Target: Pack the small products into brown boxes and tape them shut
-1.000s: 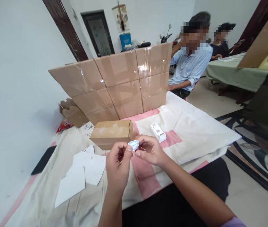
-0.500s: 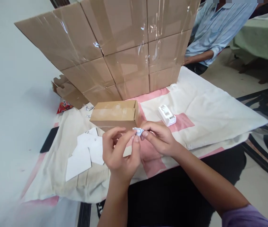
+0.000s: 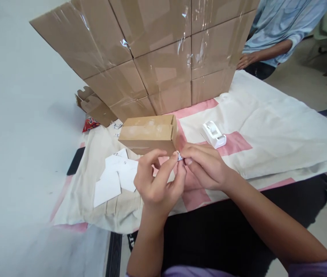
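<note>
A small crumpled piece of white paper (image 3: 179, 156) with blue marks is pinched between my two hands, mostly covered by fingertips. My left hand (image 3: 159, 182) grips its near left side with thumb and finger, the other fingers curled loosely. From the right, my right hand (image 3: 205, 165) closes thumb and index finger on its other end. Just beyond the hands lies a closed brown cardboard box (image 3: 148, 129). A white tape dispenser (image 3: 214, 134) rests on the cloth to the right, and white paper sheets (image 3: 108, 188) overlap on the left.
A tall panel of taped cardboard (image 3: 163, 73) stands at the back. An open carton (image 3: 95, 105), a red packet (image 3: 90, 124) and a black phone-like object (image 3: 76, 161) lie at the left. Behind the panel's right edge, a person in a light blue shirt (image 3: 284, 34) has one hand near it.
My fingers have closed further over the paper, so less of it shows. The whole view has shifted, with the table's things now lying further right and slightly higher.
</note>
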Demonstrator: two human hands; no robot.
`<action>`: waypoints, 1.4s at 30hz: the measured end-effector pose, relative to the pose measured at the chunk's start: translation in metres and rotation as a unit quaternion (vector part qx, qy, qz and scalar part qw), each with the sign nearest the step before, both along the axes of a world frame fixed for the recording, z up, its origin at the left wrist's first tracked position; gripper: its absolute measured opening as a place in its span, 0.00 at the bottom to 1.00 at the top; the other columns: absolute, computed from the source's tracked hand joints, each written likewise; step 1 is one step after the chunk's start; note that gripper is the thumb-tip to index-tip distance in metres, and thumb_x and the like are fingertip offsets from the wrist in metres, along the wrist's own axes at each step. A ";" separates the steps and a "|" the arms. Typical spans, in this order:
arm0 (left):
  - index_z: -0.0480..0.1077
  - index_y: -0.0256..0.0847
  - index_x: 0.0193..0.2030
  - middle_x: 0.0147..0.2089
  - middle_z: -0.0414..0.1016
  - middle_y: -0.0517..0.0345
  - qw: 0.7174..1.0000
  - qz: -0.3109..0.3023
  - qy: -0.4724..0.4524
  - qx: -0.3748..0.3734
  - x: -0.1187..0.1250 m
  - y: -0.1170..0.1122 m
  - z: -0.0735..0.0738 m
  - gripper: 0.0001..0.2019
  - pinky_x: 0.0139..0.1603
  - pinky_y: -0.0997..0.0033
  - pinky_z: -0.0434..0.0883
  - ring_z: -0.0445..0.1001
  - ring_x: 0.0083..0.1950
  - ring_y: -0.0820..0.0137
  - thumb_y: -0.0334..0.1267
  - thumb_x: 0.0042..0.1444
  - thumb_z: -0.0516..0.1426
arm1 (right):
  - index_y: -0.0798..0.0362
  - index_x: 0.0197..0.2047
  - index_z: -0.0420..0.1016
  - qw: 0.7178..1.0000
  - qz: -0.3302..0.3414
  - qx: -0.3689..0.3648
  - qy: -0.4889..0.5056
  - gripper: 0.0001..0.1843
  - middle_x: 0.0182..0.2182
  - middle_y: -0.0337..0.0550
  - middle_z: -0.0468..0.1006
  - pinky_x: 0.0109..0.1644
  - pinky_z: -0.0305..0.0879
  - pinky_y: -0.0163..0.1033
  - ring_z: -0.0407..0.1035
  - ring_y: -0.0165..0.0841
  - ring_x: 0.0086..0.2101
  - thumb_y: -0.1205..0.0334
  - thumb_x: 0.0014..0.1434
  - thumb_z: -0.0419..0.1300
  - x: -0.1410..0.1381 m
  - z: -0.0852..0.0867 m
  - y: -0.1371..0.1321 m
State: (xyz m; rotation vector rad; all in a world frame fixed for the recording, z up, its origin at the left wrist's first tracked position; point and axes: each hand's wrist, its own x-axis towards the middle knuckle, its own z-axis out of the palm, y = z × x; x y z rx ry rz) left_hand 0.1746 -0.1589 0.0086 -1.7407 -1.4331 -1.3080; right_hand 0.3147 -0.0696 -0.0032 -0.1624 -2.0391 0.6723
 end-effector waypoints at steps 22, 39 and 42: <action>0.75 0.38 0.48 0.48 0.73 0.50 0.996 -0.051 -0.006 -0.079 -0.001 0.015 -0.006 0.10 0.40 0.70 0.72 0.74 0.42 0.71 0.28 0.60 0.62 | 0.49 0.37 0.64 0.991 -0.119 -0.040 0.041 0.11 0.28 0.38 0.70 0.29 0.59 0.37 0.64 0.30 0.25 0.72 0.68 0.47 -0.011 -0.016 -0.004; 0.72 0.36 0.47 0.45 0.78 0.50 0.979 -0.012 0.154 -0.135 -0.011 0.016 -0.018 0.07 0.39 0.72 0.70 0.78 0.42 0.68 0.24 0.65 0.56 | 0.51 0.30 0.65 0.935 -0.224 -0.078 -0.265 0.10 0.23 0.41 0.73 0.30 0.49 0.40 0.63 0.32 0.24 0.66 0.63 0.51 -0.001 0.011 -0.011; 0.71 0.36 0.48 0.48 0.78 0.50 0.973 -0.020 0.163 -0.161 -0.007 0.019 -0.025 0.09 0.38 0.72 0.73 0.80 0.43 0.67 0.24 0.65 0.54 | 0.54 0.35 0.72 0.894 -0.264 -0.139 -0.335 0.09 0.29 0.48 0.80 0.30 0.48 0.41 0.70 0.36 0.27 0.66 0.65 0.53 -0.001 0.021 -0.020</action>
